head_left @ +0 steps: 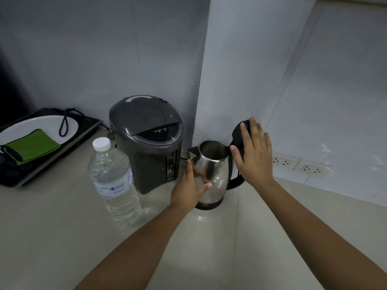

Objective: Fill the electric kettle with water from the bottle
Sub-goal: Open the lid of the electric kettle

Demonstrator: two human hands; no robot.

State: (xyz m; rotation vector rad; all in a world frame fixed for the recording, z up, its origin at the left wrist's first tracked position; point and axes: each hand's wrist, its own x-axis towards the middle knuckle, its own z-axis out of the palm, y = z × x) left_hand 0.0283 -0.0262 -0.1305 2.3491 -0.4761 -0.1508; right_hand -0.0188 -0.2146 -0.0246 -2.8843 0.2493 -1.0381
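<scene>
A steel electric kettle (215, 174) stands on the pale counter in the corner, its black lid (238, 135) swung up and its mouth showing an empty inside. My left hand (188, 191) is wrapped around the kettle's left side. My right hand (254, 151) lies flat on the raised lid, just above the black handle. A clear plastic water bottle (114, 181) with a white cap on stands upright to the left of the kettle, touched by neither hand.
A dark grey thermo pot (146, 141) stands between bottle and kettle, close to both. At far left an induction hob (21, 170) carries a white dish with a green cloth. Two wall sockets (299, 165) sit low on the right wall.
</scene>
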